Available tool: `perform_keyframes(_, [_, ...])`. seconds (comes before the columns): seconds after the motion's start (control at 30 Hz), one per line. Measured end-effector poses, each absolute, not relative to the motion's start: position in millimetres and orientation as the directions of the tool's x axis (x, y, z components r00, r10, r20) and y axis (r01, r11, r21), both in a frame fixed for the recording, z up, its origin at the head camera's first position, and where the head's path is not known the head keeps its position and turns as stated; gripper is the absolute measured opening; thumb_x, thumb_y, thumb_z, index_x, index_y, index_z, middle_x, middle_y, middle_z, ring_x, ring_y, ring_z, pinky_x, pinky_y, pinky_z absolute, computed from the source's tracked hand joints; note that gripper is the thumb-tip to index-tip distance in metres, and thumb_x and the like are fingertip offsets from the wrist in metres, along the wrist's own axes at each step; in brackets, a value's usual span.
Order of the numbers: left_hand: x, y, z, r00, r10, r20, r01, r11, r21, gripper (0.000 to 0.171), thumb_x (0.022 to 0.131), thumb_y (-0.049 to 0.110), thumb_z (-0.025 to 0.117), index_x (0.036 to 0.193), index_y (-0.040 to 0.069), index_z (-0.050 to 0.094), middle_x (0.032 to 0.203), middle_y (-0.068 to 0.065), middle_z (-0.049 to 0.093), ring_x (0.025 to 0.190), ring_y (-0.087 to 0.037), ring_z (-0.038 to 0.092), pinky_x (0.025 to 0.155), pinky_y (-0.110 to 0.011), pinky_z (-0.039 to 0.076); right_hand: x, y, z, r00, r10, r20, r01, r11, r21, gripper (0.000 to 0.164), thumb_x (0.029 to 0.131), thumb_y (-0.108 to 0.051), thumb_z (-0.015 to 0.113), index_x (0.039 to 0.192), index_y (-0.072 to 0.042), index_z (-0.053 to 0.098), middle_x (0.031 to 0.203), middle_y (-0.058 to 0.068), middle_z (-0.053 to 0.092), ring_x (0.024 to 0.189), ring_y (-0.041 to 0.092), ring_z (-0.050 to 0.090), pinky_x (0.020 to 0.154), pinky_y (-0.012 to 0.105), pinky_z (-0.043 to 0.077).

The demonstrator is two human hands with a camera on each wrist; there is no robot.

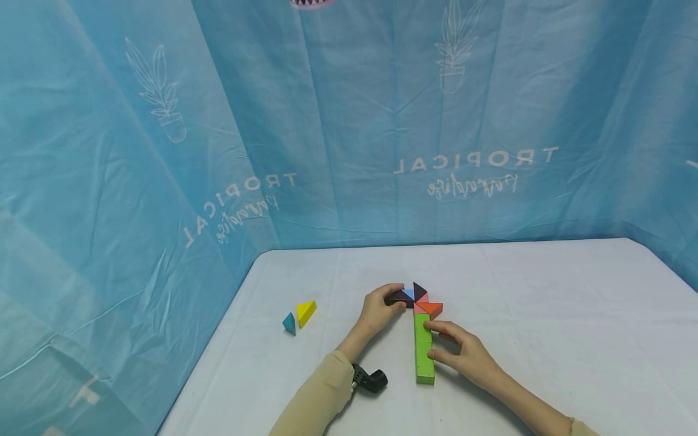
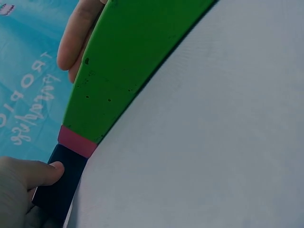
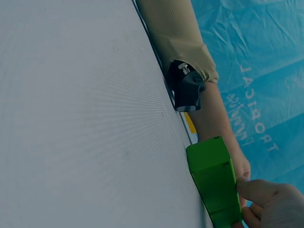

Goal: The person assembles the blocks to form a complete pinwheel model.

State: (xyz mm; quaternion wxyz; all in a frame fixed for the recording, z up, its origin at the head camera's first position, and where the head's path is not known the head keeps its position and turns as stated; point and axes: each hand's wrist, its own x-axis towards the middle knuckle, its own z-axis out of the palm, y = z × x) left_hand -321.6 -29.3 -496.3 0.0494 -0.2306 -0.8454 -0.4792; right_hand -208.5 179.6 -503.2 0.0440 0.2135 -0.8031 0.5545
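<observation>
A flat pinwheel of triangular blocks lies at mid-table, with green blocks (image 1: pixel 423 360) lined up end to end below it. My left hand (image 1: pixel 377 310) pinches the dark triangular block (image 2: pixel 61 176) on its left side, thumb on the near face. Beside that are a light blue triangle (image 1: pixel 409 293), another dark triangle (image 1: pixel 418 292), pink triangles (image 1: pixel 418 309) and an orange triangle (image 1: pixel 433 309). My right hand (image 1: pixel 470 357) touches the right side of the green blocks with its extended fingers and thumb. In the right wrist view the thumb rests along the green side.
To the left on the white table (image 1: pixel 507 284) lie a yellow triangular block (image 1: pixel 306 313) and a teal triangular block (image 1: pixel 289 323). A black wrist device (image 1: pixel 372 381) sticks out by the left sleeve. Blue printed curtains (image 1: pixel 349 151) hang behind and beside the table.
</observation>
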Motion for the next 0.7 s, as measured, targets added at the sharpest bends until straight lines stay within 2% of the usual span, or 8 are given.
perform_keyframes(0.23, [-323.1,-40.4,-481.9,-0.877,0.34,0.34,0.458,0.371,0.808,0.04,0.084,0.006,0.07,0.122,-0.001,0.059,0.12,-0.009,0.062,0.111,-0.021,0.058,0.097,-0.028,0.043,-209.0,179.0,-502.7,-0.909,-0.293,0.298,-0.385,0.311,-0.869,0.052,0.084,-0.025,0.073,0.13,-0.011,0.055,0.128,-0.001,0.056,0.119,0.02,0.051,0.098,0.032,0.042])
perform_keyframes(0.5, [-315.3,-79.4,-450.4,-0.868,0.286,0.405,0.492,0.389,0.779,0.038,0.085,0.01,0.071,0.121,0.002,0.061,0.12,-0.007,0.063,0.111,-0.021,0.058,0.098,-0.032,0.043,-208.8,177.1,-500.9,-0.904,-0.296,0.308,-0.398,0.323,-0.859,0.051,0.083,-0.023,0.073,0.129,-0.01,0.055,0.128,0.003,0.057,0.119,0.023,0.052,0.097,0.032,0.043])
perform_keyframes(0.7, [-299.7,-112.3,-428.3,-0.866,0.252,0.431,0.499,0.394,0.772,0.04,0.085,0.013,0.07,0.123,0.003,0.06,0.121,-0.009,0.062,0.113,-0.023,0.056,0.098,-0.036,0.043,-207.5,177.4,-501.9,-0.907,-0.294,0.3,-0.389,0.319,-0.864,0.052,0.083,-0.025,0.073,0.129,-0.01,0.055,0.127,0.0,0.057,0.119,0.02,0.051,0.098,0.029,0.042])
